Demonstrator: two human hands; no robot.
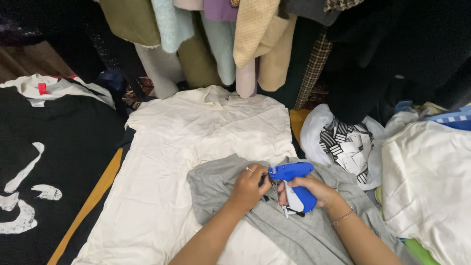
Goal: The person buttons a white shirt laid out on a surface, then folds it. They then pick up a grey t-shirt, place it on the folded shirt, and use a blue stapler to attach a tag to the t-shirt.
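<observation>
A row of hanging garments (pixel 245 39) in cream, pale blue, olive and dark colours is filling the top of my view. On my left a black garment with white brush marks (pixel 44 167) is lying flat. In the middle a big cream shirt (pixel 196 147) is spreading over the bench (pixel 93 198), of which only a yellow edge is showing. On my right a pile of white cloth (pixel 427 186) is resting, and beside it a white bag with black and white patterned tags (pixel 346 142) is sitting.

On top of the cream shirt a grey garment (pixel 294 230) is lying, crumpled, just in front of me. My left hand (pixel 248 186), wearing a ring, is closing its fingers on a fold of the grey garment, right next to the tip of the tool. My right hand (pixel 314 191), with a thin bracelet at the wrist, is gripping the handle of a blue tagging gun (pixel 292 184), fingers wrapped firmly around it. The gun is pointing toward my left hand, its nose touching the grey cloth there.
</observation>
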